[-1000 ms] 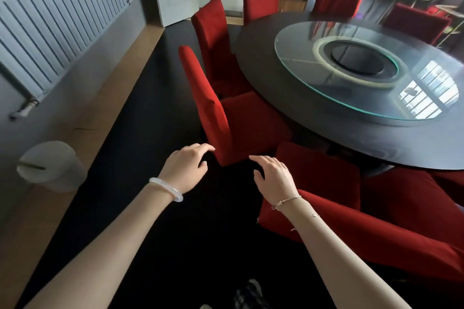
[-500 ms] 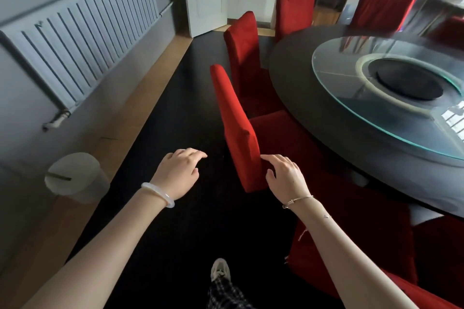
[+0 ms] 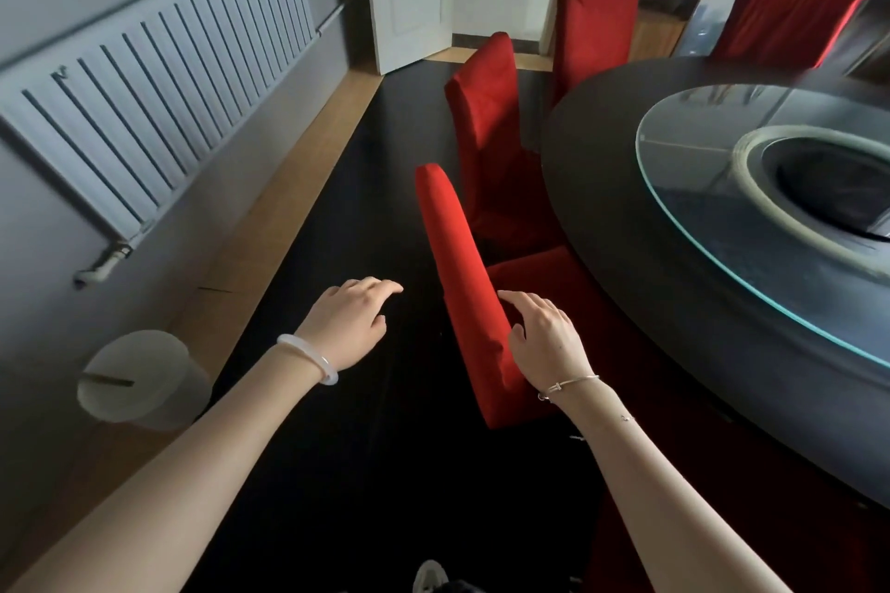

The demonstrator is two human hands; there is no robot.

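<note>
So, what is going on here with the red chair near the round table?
A person reaches with both hands for the nearest red chair, which is tucked in at the round dark table with its glass turntable. The right hand is close against the seat side of the backrest. The left hand hovers on the other side, apart from it. Neither hand grips anything yet, and I cannot tell whether the right fingers touch the cloth.

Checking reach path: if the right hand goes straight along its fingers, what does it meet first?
Likely the backrest of the nearest red chair; the right hand has its fingertips almost on it, depth unclear.
</note>
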